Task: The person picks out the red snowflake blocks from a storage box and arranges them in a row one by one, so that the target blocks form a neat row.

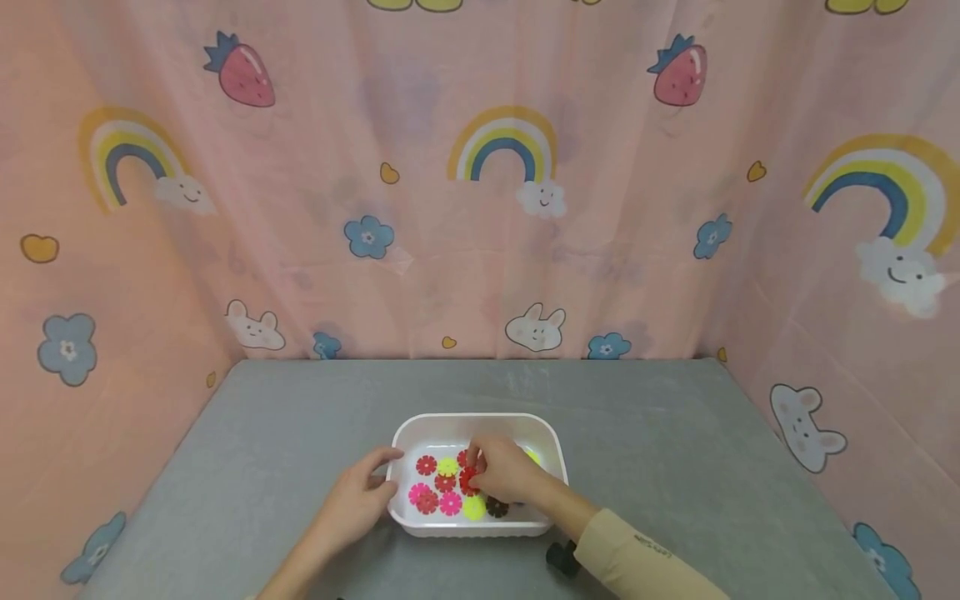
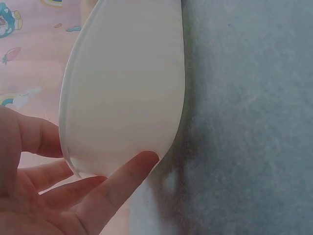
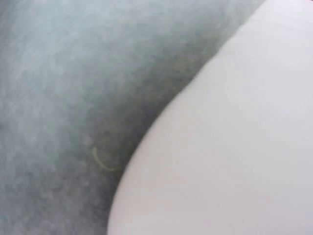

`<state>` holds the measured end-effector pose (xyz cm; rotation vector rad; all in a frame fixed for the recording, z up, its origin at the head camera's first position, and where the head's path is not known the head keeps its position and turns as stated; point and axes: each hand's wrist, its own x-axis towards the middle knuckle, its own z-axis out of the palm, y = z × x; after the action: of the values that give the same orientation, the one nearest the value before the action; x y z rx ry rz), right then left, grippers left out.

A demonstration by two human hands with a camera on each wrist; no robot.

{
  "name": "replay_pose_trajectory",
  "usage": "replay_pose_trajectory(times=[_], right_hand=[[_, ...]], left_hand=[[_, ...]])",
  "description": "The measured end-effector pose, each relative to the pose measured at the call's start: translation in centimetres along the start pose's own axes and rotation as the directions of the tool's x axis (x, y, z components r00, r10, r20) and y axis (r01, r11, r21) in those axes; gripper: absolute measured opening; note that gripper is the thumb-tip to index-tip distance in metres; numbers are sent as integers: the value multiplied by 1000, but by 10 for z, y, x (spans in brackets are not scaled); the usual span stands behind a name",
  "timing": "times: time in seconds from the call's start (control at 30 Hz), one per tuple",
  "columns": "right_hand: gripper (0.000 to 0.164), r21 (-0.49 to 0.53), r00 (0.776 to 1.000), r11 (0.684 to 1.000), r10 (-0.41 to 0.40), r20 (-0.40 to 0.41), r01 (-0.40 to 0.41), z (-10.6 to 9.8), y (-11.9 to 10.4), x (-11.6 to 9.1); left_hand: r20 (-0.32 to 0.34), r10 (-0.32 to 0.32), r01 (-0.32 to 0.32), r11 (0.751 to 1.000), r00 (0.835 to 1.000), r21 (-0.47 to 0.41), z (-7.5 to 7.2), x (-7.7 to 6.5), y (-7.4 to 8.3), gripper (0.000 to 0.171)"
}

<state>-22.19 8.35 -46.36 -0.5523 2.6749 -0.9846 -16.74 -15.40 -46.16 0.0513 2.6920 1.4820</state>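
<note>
A white plastic tray [image 1: 480,529] stands on the grey table with several notched plastic interlocking discs inside, among them a pink disc [image 1: 450,503], a yellow disc [image 1: 474,508] and a dark brown disc [image 1: 497,507]. At the tray's left end my left hand [image 1: 356,500] holds the rim and outer wall between thumb and fingers; in the left wrist view one straight digit [image 2: 129,178] presses the wall low down. My right hand [image 1: 506,473] reaches inside and pinches a red disc [image 1: 468,482] between thumb and forefinger, partly covering it. The right wrist view has only the tray's outer wall [image 3: 220,147] and table.
Grey table surface [image 1: 660,450] surrounds the tray. A pink printed curtain [image 1: 480,275] closes off the back and both sides. Under the right forearm shows a small black object [image 1: 562,558]. A thin yellowish curved strand [image 3: 101,162] lies near the tray in the right wrist view.
</note>
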Motion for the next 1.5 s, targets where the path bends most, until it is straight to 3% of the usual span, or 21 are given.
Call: replay_pose_trajectory(times=[0.37, 0.63, 0.83, 1.03, 1.2, 1.5], right_hand=[[17, 41, 998, 999, -32, -45, 34, -28, -2, -14], [16, 185, 995, 982, -28, -94, 46, -51, 8, -28], [18, 223, 989, 974, -4, -146, 37, -71, 21, -36], [20, 253, 980, 967, 61, -188, -12, -91, 38, -38], [21, 267, 960, 961, 132, -245, -64, -103, 53, -39], [20, 257, 940, 953, 228, -256, -161, -105, 86, -24]], left_hand=[[-8, -11, 11, 999, 1000, -31, -1, -1, -4, 39], [-25, -13, 13, 1000, 1000, -29, -3, -2, -6, 39], [-27, -19, 18, 999, 999, -36, -6, -3, -7, 38], [-32, -36, 34, 998, 999, -47, -8, -5, -7, 38], [-37, -32, 30, 998, 999, -50, -9, -6, -8, 38], [-44, -23, 22, 999, 999, -24, -12, -6, -9, 38]])
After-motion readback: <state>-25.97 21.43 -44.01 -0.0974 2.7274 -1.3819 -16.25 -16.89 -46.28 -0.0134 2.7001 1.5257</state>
